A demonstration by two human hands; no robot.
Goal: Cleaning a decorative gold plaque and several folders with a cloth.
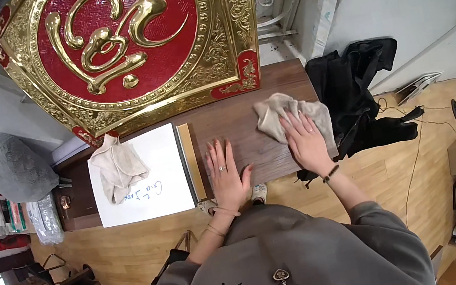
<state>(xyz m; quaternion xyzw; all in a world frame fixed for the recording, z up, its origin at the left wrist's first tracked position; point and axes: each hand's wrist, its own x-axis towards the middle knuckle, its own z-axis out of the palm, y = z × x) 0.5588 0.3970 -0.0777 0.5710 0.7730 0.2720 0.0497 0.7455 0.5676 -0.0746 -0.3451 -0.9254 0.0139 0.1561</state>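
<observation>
- Two bare hands lie on the dark wooden tabletop (224, 120), neither clenched.
- Right hand (304, 140): fingers extended and slightly apart, laid over a crumpled beige cloth (270, 118) rather than gripping it; a dark beaded bracelet (331, 174) circles the wrist.
- That cloth spreads out from under the right hand, from about 10 to 2 o'clock of it, near the table's end.
- Left hand (227, 173): released, palm down on the wood, fingers straight, thumb spread toward 2 o'clock, a ring (222, 168) on one finger.
- At 9 o'clock of the left hand, a second pale cloth (117, 169) lies rumpled on a white sheet (163, 148) with blue handwriting.
- At 11 o'clock of that hand, a gold-framed red panel (183, 43) bears a raised gold character, its lower edge along the table's far side.
- Between 2 and 3 o'clock, beyond the table's end, black fabric (347, 91) hangs in a heap.
</observation>
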